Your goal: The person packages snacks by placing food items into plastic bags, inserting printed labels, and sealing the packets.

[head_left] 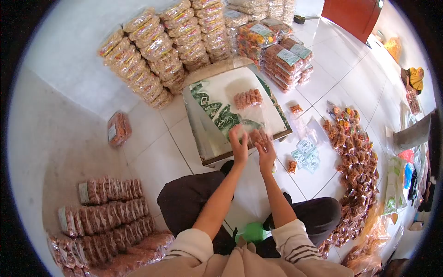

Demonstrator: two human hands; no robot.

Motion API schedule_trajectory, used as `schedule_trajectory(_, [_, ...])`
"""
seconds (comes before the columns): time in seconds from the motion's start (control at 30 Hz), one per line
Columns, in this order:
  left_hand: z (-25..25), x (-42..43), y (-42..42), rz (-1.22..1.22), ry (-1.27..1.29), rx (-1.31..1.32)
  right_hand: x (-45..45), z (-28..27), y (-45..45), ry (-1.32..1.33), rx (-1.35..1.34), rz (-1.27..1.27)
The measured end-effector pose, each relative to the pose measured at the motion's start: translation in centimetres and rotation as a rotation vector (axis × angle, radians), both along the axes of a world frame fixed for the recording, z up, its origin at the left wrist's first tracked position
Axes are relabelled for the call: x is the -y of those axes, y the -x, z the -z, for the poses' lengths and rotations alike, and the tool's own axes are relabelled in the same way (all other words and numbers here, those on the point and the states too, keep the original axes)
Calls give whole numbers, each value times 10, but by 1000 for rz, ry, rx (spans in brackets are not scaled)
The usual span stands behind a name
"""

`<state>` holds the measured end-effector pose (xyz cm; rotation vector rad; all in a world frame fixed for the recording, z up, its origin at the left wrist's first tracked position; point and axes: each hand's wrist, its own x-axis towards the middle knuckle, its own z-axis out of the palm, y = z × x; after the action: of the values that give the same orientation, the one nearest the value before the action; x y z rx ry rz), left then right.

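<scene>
A low table (pixel 207 157) with a green-and-white patterned top stands in front of me. On it lies a clear plastic bag (pixel 257 115) with a row of reddish-brown snack packets (pixel 248 99) at its far end. More reddish-brown packets (pixel 259 137) sit at the near end, by my hands. My right hand (pixel 266 157) has its fingers closed on these near packets through or at the plastic. Just left of them, my left hand (pixel 238 145) is raised over the table's front edge, its fingers curved and apart from the thumb, with nothing visible between them.
Tall stacks of bagged snacks (pixel 152 51) line the wall behind the table. Labelled packs (pixel 284 60) are piled at the back right. Printed labels (pixel 305 156) and a long heap of small snack packets (pixel 355 171) cover the floor at right. Filled packs (pixel 110 207) lie at lower left.
</scene>
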<state>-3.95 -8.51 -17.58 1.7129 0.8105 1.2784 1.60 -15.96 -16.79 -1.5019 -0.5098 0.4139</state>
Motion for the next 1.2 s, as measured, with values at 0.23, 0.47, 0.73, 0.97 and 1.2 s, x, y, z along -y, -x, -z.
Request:
schedule_trajectory(0.23, [17, -99, -35, 156, 537, 128, -59, 8, -17, 118, 298, -172])
schedule_trajectory(0.47, [23, -98, -40, 248, 500, 123, -106, 6, -13, 236, 112, -201])
schedule_trajectory(0.73, [19, -97, -37, 268, 354, 95, -118, 41, -24, 55, 342, -254])
schedule_trajectory(0.97, [11, -93, -45, 87, -1, -45, -117, 37, -38, 282, 661, -212])
schedule_trajectory(1.2, [19, -94, -57, -41, 129, -262, -45, 27, -65, 140, 1051, -629])
